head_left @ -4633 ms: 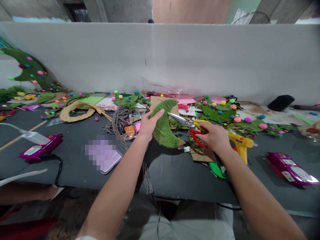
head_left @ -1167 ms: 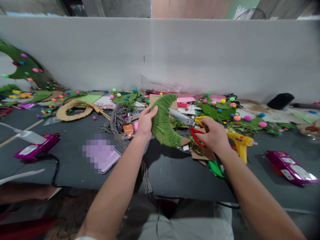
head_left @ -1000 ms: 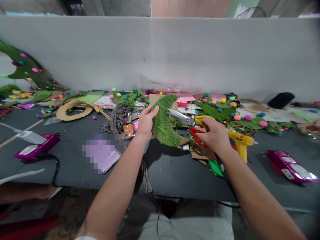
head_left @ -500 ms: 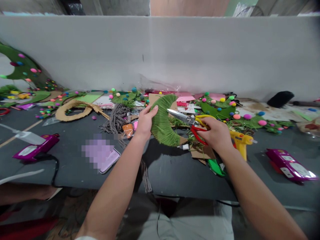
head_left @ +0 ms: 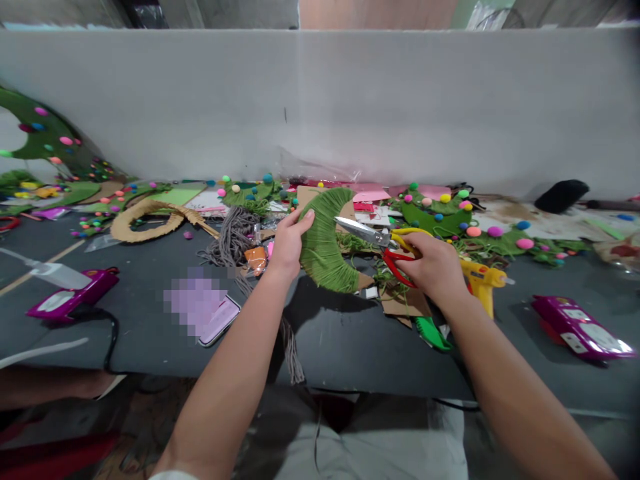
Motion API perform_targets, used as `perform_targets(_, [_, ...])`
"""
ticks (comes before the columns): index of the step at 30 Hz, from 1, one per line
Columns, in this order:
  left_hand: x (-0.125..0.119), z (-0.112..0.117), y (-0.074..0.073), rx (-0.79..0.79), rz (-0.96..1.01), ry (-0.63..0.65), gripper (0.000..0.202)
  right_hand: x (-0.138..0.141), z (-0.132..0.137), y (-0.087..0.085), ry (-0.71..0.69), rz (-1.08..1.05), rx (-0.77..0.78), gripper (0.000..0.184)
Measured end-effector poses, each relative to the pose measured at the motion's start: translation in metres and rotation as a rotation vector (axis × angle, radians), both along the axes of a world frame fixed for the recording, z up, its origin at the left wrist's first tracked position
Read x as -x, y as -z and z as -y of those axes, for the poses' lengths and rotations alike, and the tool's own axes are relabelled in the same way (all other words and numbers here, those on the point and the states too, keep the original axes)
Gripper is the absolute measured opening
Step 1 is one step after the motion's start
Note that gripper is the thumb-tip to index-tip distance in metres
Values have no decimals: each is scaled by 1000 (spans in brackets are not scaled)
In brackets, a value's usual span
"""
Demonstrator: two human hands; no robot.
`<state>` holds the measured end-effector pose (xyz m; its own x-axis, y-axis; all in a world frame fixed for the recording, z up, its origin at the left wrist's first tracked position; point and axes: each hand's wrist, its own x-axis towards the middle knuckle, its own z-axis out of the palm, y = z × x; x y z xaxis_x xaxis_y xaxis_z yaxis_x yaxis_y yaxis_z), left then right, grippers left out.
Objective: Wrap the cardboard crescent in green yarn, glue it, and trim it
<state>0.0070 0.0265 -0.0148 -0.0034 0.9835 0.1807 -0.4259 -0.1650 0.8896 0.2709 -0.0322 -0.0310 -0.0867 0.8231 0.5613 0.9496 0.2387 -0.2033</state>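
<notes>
My left hand (head_left: 289, 243) grips a crescent of cardboard wrapped in green yarn (head_left: 325, 244), held upright above the dark table (head_left: 340, 340). My right hand (head_left: 431, 267) is closed in the red and yellow handles of a pair of scissors (head_left: 379, 237). The silver blades point left, close to the inner curve of the green crescent. A bare cardboard end shows at the crescent's lower tip.
A yellow glue gun (head_left: 480, 282) lies right of my right hand. Purple packets (head_left: 575, 322) (head_left: 75, 297) lie at both sides, a phone (head_left: 217, 318) near the front. Grey yarn (head_left: 235, 240), a tan-wrapped ring (head_left: 145, 220) and green pom-pom pieces (head_left: 440, 220) crowd the back by the white wall.
The scissors in my right hand have shifted slightly left, closer to the crescent. My left hand has kept its hold with little movement.
</notes>
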Motion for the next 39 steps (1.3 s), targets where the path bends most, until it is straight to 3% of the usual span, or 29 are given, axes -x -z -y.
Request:
perform_targets(28, [-4,5,-2,18,-11,35,35,5,5,-1,70,58,-41,10])
perform_targets(36, [-4,4,-1,21,-22,30,34,6,4,-1,71,17,-28,10])
perform_targets(39, [-4,3,0,32,-21,12,31,7,4,-1,54,-91,-17,9])
